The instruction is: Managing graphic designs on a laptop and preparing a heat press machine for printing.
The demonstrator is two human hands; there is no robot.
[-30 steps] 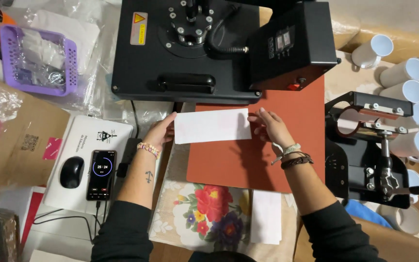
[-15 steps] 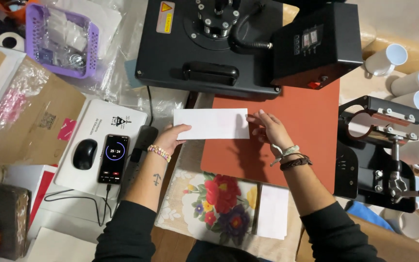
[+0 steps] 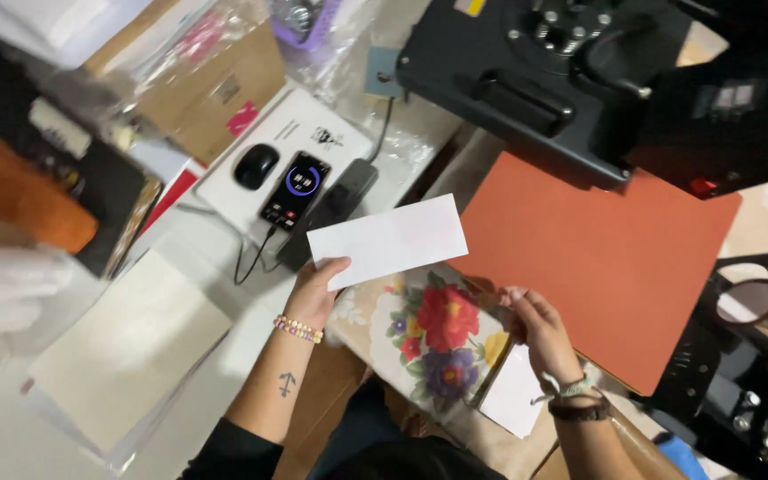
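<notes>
Fingers point(image 3: 335, 267) of the left hand point(image 3: 313, 293) are pinching the lower left corner of a white paper sheet point(image 3: 388, 240), lifting it clear of the surfaces, over the gap between floral sheet and phone. Right hand point(image 3: 535, 329) is curling loosely, nearly closed, at the edge of a floral-printed sheet point(image 3: 433, 333), just above a small white paper stack point(image 3: 513, 400); whether it is gripping anything cannot be told. Judged step: carrying the white sheet off the orange-red press pad point(image 3: 597, 258), with the other hand at the stack; next move likely calls for a steady pinch and flat placement. Farther left, a smartphone point(image 3: 295, 189) and black mouse point(image 3: 255, 165) are resting on a white box point(image 3: 304, 129). Beyond, the black heat press point(image 3: 580, 80) is overhanging the pad. Containers: a purple basket point(image 3: 300, 18) at the top edge is holding blurred clear-wrapped items.
</notes>
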